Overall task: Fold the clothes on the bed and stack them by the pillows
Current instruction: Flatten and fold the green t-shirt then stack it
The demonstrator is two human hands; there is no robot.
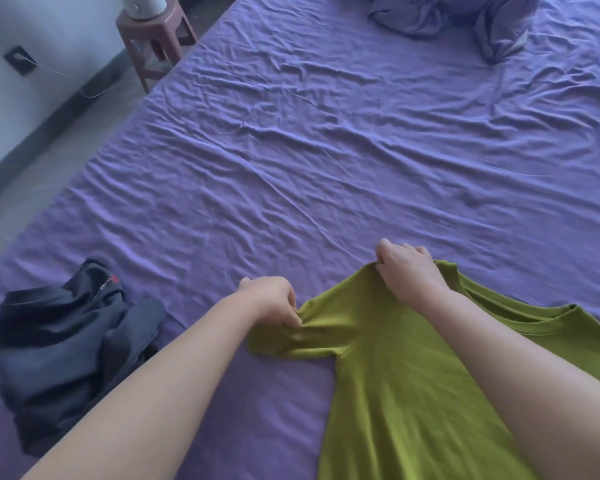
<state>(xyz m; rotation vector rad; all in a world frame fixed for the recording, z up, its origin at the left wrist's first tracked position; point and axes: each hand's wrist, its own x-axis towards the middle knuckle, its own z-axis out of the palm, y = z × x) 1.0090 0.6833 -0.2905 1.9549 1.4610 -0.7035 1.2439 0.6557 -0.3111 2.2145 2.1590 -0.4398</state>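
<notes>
While the green T-shirt [413, 368] lies flat on the near part of the purple bed [291, 150], its long axis runs toward the person, collar to the right. Left hand [274, 301] pinches the sleeve; right hand [407, 268] grips the shoulder seam just beyond (both closed on cloth). Sleeve points left, so it probably folds rightward. Dark garment [70, 348]: unfolded, well left.

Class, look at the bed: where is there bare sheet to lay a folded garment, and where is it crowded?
Bare purple sheet spans the middle, bordered by the crumpled bedding far off and both hands nearer. The near edge is crowded: green T-shirt on the right, dark garment on the left, a narrow strip between.
</notes>
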